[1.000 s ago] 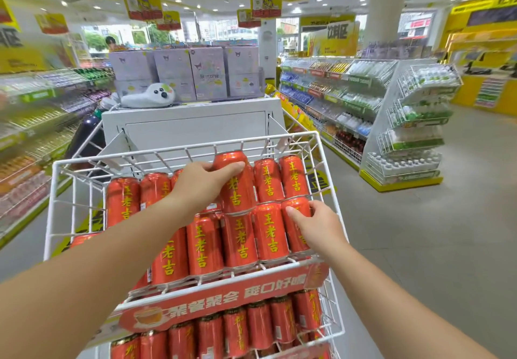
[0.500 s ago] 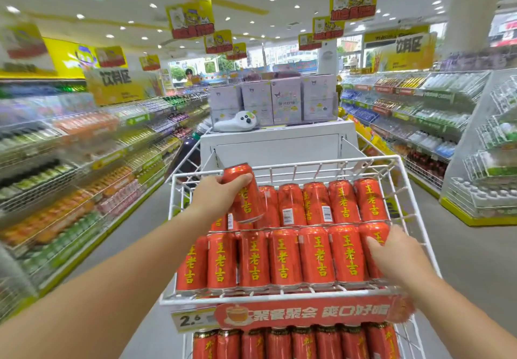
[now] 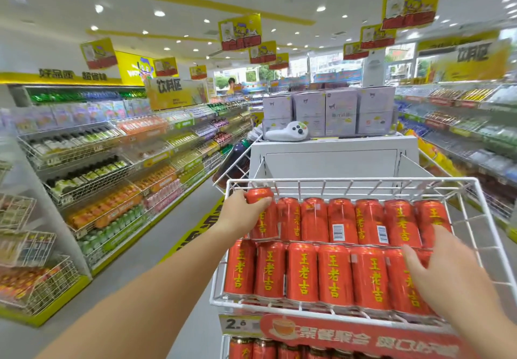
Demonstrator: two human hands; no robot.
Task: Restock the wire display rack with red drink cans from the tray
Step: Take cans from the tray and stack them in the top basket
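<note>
Red can (image 3: 261, 213) now lower, back-left rack (image 3: 349, 182) corner, left hand (image 3: 240, 213) clamped; right hand (image 3: 444, 272) spread

Single head view, looking forward and down, close above wire rack (image 3: 347, 184)

White wire display rack (image 3: 347, 183), top shelf tilted toward camera. Two rows of red drink cans (image 3: 333, 273) lie on it, touching side by side. Lower shelf (image 3: 279, 349) also holds cans, mostly hidden; count unclear.

Glossy metal cans (image 3: 333, 273), white-coated wire rack (image 3: 349, 182)
</note>
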